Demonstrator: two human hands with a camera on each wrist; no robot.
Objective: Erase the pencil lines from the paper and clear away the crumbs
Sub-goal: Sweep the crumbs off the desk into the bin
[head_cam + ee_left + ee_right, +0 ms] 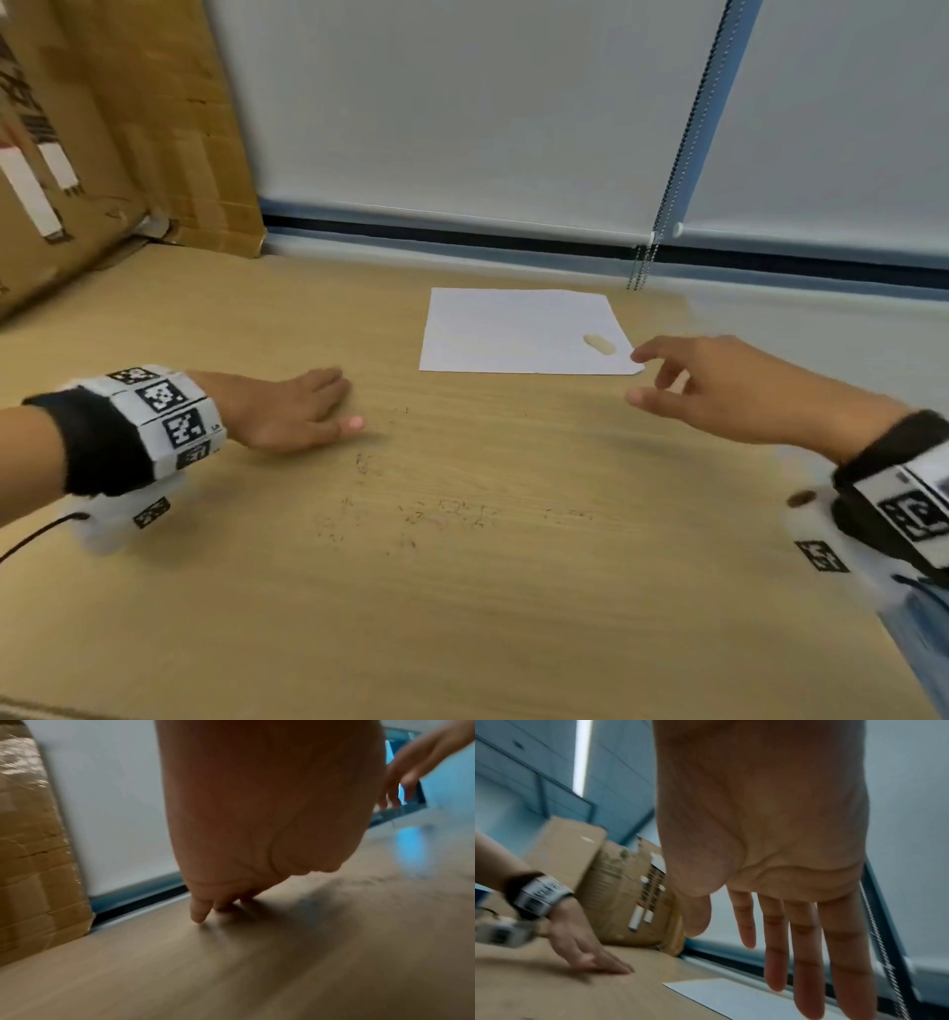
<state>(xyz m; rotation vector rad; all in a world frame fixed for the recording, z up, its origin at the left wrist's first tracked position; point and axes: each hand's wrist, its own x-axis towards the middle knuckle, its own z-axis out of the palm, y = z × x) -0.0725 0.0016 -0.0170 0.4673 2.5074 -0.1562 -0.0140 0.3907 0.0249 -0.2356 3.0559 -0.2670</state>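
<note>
1. Crumbs: dark eraser specks lie scattered on the bare counter, nearest the person, between the two wrists. Risk: a fast sweep is likely to scatter them wider or push them off the near edge rather than gather them.
2. Left hand: it lies flat on the counter with fingers straight and together, holding nothing, just left of the crumb field. Risk: a flat palm can smear graphite dust into the wood grain; a light edge-of-hand stroke appears safer.
3. Right hand: it hovers above the counter, fingers spread and relaxed, empty, with the fingertips just beside the near right corner of the paper. Risk: a brush against that corner can slide or crease the loose sheet.
4. Paper: the white sheet lies flat on the counter beyond the crumbs. No pencil lines are discernible on it from the head view; whether faint marks remain cannot be told.
5. Eraser: a small pale oblong piece rests on the paper near its right edge. Risk: any shift of the sheet can roll it off.
6. Cardboard boxes: they stand at the far left of the counter, well apart from the crumbs, and bound a leftward sweep.
7. Roller blinds and bead chain: they hang behind the counter. The chain ends near the far right corner of the paper, clear of both hands.
</note>
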